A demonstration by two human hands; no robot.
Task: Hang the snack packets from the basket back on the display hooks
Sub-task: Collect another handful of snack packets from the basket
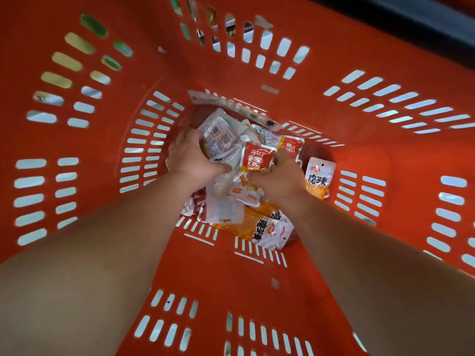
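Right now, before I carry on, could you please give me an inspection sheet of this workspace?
Surface: floor of a red slotted basket, seen from above.
Job's things: snack packets heaped in the middle of the basket floor; one orange-and-white packet lies just right of the heap; display hooks not in view.
Clutter: nothing seen.
Grippers: left hand grips white packets on the heap's left side; right hand curls round packets on its right side.
Cables: nothing seen.
Surroundings: pale ground shows through the basket's slots; everything else is too blurred to tell.
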